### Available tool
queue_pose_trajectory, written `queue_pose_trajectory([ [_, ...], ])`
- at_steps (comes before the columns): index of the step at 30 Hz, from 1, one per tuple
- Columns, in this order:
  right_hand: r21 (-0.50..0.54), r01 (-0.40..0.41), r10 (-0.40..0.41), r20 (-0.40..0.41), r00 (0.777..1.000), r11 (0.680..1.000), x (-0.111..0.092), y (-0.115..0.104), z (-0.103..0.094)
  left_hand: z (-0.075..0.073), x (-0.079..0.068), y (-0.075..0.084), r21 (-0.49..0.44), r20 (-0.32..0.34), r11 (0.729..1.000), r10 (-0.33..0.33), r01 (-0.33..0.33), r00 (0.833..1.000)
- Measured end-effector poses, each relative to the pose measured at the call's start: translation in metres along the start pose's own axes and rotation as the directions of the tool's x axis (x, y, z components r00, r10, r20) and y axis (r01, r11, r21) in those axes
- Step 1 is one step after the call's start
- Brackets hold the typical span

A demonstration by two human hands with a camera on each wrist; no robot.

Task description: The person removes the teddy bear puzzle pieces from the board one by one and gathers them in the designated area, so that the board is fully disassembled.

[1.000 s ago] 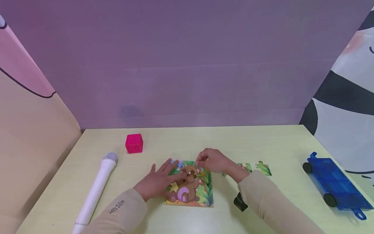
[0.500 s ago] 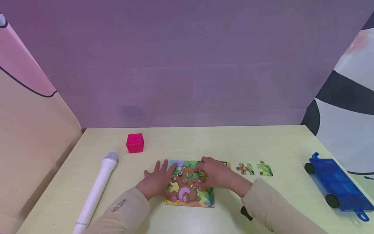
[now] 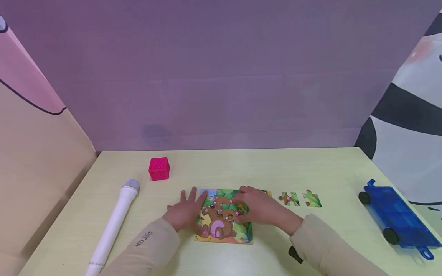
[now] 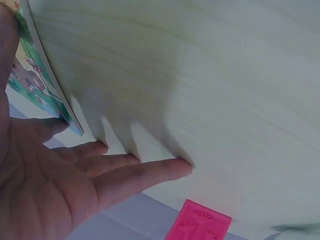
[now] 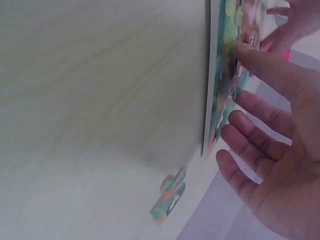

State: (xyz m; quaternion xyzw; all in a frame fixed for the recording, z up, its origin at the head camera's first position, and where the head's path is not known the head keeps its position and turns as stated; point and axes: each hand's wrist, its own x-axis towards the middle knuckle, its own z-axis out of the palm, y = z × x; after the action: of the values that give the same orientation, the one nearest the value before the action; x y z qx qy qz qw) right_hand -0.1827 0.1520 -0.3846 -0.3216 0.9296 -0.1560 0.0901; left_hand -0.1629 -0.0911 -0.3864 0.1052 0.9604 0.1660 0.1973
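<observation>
A bear jigsaw puzzle (image 3: pixel 221 228) lies on the table in front of the person. At its left edge rests the left hand (image 3: pixel 184 214), fingers spread and mostly straight; in the left wrist view several of that hand's fingers (image 4: pixel 145 177) reach past the board. The right hand (image 3: pixel 257 207) is over the puzzle's right half, pinching a puzzle piece (image 5: pixel 234 85) with thumb and index finger, as the right wrist view shows. That piece sits slightly raised over the picture. The right hand covers much of the puzzle's upper right part.
Two loose puzzle pieces, one with brown on it (image 3: pixel 289 199) and a green one (image 3: pixel 312 199), lie right of the puzzle. A pink cube (image 3: pixel 159 168) and a white microphone-shaped stick (image 3: pixel 115 222) are at left. A blue toy trailer (image 3: pixel 400 216) stands at the right edge.
The right hand has come down from the puzzle's top edge onto its right half. The left hand has drawn back leftward, off the bear's face. The brown loose piece is more fully visible.
</observation>
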Motion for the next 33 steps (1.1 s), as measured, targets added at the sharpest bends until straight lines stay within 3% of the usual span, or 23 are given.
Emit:
queue_pose_trajectory([
  [10,0.051,0.002,0.002,-0.084,0.996,0.999,-0.031,0.018,-0.017,0.001,-0.001,-0.002,-0.004,-0.003,1.0,-0.001,0.001,1.0],
  [16,0.028,0.002,0.001,-0.108,0.994,1.0,-0.056,0.032,-0.022,0.001,-0.004,-0.001,-0.008,0.001,1.0,-0.013,0.013,1.0],
  [25,0.002,-0.036,0.036,-0.076,0.996,0.999,-0.083,0.054,-0.015,0.002,-0.008,0.0,-0.023,-0.001,1.0,-0.02,0.02,1.0],
  [33,0.002,-0.064,0.064,-0.066,0.996,0.998,-0.086,0.063,-0.004,0.002,-0.008,0.001,-0.014,0.002,0.999,-0.042,0.042,0.999],
])
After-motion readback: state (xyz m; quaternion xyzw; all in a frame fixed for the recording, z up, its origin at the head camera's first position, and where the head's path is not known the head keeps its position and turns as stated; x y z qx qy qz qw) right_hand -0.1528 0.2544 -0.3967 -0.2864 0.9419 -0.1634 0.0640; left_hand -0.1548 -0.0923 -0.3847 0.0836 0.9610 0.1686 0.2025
